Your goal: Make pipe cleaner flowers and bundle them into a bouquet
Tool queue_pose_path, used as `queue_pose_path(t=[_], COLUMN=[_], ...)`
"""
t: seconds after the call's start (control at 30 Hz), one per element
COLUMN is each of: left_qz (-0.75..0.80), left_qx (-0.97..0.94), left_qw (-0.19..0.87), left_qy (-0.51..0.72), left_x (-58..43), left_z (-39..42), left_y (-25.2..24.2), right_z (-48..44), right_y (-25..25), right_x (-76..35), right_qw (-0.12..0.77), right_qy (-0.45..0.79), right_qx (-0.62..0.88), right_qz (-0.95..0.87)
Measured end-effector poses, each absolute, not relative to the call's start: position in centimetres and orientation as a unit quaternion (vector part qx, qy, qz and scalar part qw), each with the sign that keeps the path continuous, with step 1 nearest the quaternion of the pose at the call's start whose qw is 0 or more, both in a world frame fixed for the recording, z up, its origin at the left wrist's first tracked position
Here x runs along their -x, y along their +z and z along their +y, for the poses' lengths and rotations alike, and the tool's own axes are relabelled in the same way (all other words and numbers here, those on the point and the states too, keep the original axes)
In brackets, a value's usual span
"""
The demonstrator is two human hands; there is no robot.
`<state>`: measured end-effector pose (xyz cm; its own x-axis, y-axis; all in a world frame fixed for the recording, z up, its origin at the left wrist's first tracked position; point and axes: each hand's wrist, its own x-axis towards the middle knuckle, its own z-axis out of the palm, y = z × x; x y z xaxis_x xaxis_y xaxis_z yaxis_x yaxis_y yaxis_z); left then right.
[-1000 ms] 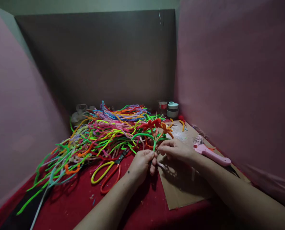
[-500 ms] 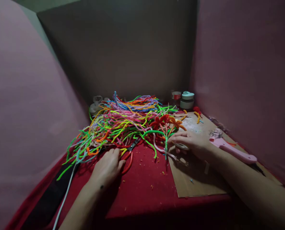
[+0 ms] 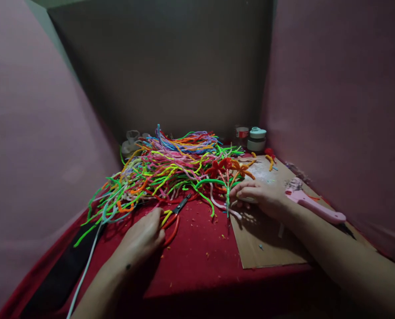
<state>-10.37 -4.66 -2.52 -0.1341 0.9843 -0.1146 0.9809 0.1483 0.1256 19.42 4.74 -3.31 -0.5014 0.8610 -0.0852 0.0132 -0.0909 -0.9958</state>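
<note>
My left hand [image 3: 142,230] is closed round the handles of a pair of scissors [image 3: 176,219] with red loops, low over the red cloth. Their dark blades point away from me, toward the pile. A yellow piece shows by the handles. With bent fingers, my right hand [image 3: 260,195] pinches the green stem of a pipe-cleaner flower bunch [image 3: 227,190], which has red and orange blooms and stands upright. Something pale, its kind unclear, shows under the right fingers. A large heap of coloured pipe cleaners [image 3: 174,166] lies just beyond both hands.
Under my right arm lies a cardboard sheet [image 3: 267,252]. On its right side rests a pink-handled tool [image 3: 320,210]. A lidded jar [image 3: 256,139] and a clear cup [image 3: 242,135] stand behind. A white cord [image 3: 87,266] runs along the left; pink walls rise on both sides.
My left hand has drawn back slightly toward me, and the scissors have come with it, away from the heap. My right hand still holds the flower stem; the view has shifted a little.
</note>
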Motion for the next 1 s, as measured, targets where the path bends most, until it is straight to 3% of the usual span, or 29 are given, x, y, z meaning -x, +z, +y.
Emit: queue_pose_path(t=[0.13, 0.27, 0.4, 0.53, 1.0], left_qz=[0.767, 0.771, 0.606, 0.385, 0.403], left_qx=[-0.632, -0.594, -0.528, -0.452, -0.403], left_qw=[0.104, 0.17, 0.466, 0.696, 0.777], left_qy=[0.036, 0.154, 0.37, 0.404, 0.268], left_x=[10.7, 10.0, 7.1, 3.9, -1.2], left_z=[-5.1, -6.2, -6.9, -6.5, -6.0], left_y=[-2.9, -2.5, -1.7, -1.4, -1.4], right_z=[4.7, 4.8, 5.1, 5.2, 5.0], right_y=[-3.2, -3.3, -3.6, -3.6, -3.6], right_x=[-19.3, -19.3, -19.5, -19.6, -19.6], right_qw=[0.325, 0.327, 0.336, 0.335, 0.348], right_qy=[0.628, 0.64, 0.636, 0.625, 0.659], right_qx=[0.379, 0.375, 0.354, 0.355, 0.353], right_qz=[-0.597, -0.586, -0.598, -0.609, -0.566])
